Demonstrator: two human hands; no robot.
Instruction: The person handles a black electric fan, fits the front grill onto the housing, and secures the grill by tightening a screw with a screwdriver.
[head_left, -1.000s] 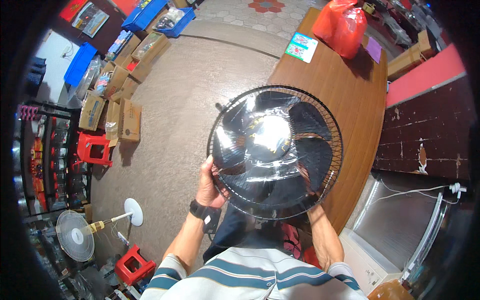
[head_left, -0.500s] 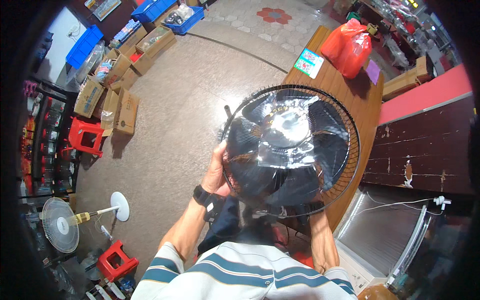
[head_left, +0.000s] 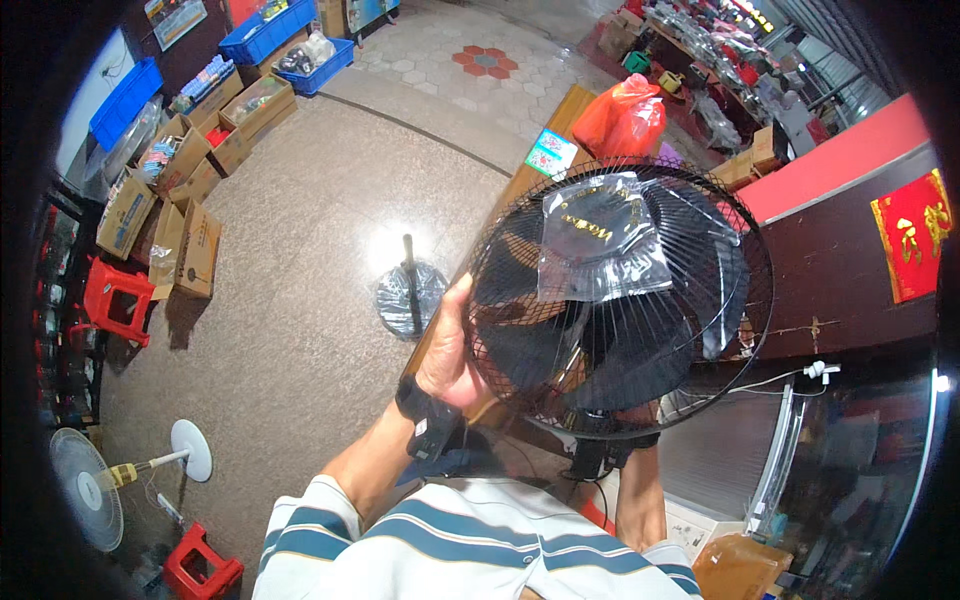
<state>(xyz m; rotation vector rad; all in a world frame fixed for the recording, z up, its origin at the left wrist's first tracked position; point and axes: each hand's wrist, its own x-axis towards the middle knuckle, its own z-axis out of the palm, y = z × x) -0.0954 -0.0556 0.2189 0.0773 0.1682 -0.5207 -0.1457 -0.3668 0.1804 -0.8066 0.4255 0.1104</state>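
We swing the round black wire-caged fan head (head_left: pixel 620 292) rightward above the brown wooden bench's (head_left: pixel 564 114) near end, exposing a plastic-wrapped round black base (head_left: pixel 398 306); our left hand (head_left: pixel 450 362) clasps the cage rim, our right hand's grasp hidden.

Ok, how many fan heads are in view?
2: a black fan head in the left hand, a white fan head at lower left. More may be hidden.

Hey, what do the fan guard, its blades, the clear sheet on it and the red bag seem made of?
Fan guard: probably metal wire with a black finish, judging by its thin, even spokes.
Blades: likely moulded plastic, dark, from their broad curves, but that's a guess.
Clear sheet: thin plastic film, see-through and creased, with glossy highlights.
Red bag: thin plastic, slightly shiny, with crumpled folds.
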